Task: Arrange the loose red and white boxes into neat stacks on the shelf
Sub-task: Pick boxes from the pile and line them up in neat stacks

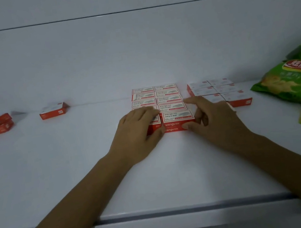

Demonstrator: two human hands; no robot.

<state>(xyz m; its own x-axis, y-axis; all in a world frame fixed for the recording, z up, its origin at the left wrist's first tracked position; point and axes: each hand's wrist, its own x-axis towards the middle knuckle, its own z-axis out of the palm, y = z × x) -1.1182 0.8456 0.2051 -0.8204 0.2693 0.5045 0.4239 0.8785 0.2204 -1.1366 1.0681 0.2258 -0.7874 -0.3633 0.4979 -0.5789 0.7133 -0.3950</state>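
Left hand (138,127) flat on near-left boxes of main block (156,101); right hand (206,118) pinching front box (178,118) between thumb and fingers. Risk: uneven squeeze skews row. Loose boxes (53,110) far left, beyond left hand.

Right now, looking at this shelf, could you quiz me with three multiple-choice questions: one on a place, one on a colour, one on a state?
1. Where do the snack bags lie?
A. far left
B. right edge
C. behind the stacks

2. What colour are the bags?
A. blue
B. green and yellow
C. black

3. What are the hands doing?
A. hanging idle
B. pressing the front of the centre box stack
C. lifting a bag

Answers: B, they sit at the right; B, green and yellow wrappers; B, left hand and right hand flank its front boxes.
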